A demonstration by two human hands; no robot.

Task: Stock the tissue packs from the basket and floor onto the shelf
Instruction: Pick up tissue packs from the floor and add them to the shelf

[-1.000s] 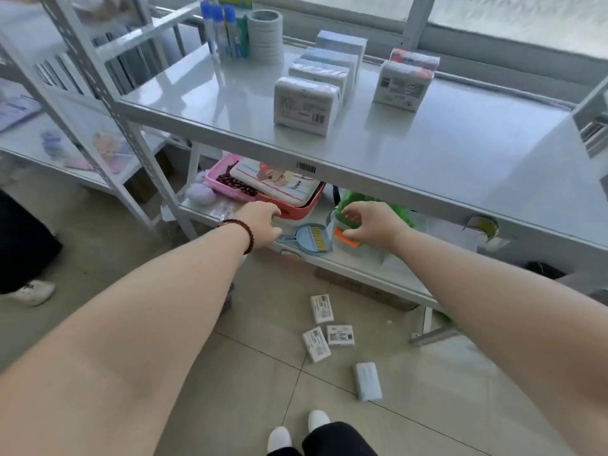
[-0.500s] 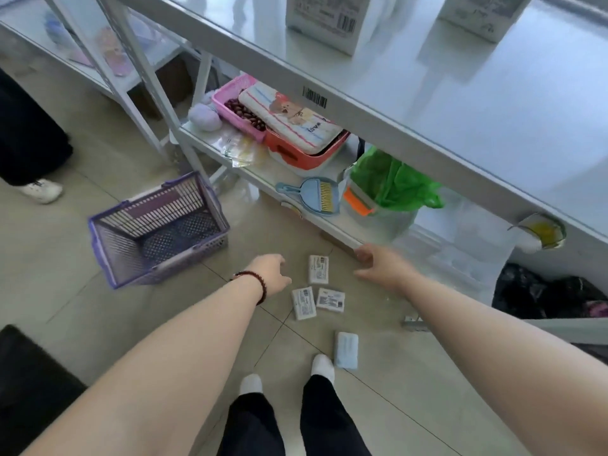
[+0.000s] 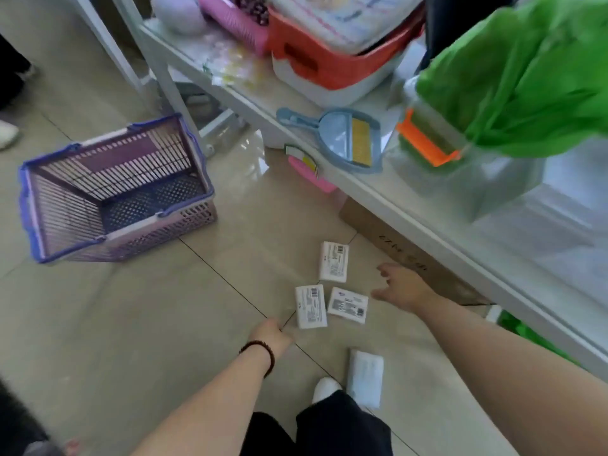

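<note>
Several white tissue packs lie on the tiled floor: one farthest from me (image 3: 333,261), two side by side below it (image 3: 311,306) (image 3: 348,305), and a plain one (image 3: 365,377) by my foot. My left hand (image 3: 271,335), with a bead bracelet at the wrist, hovers just left of the middle packs, fingers curled, holding nothing. My right hand (image 3: 399,286) is spread open just right of the packs, touching none. The purple basket (image 3: 112,192) stands empty on the floor to the left.
The lower shelf (image 3: 371,189) runs diagonally at right, holding a blue dustpan (image 3: 342,139), a green bag (image 3: 526,80), an orange tub (image 3: 332,60) and a pink tray. A cardboard box (image 3: 401,255) sits under the shelf. Another person's shoe is at the far left.
My view has dropped from the top shelf to the floor. Both hands have come down from the lower shelf edge and now hover beside the floor packs.
</note>
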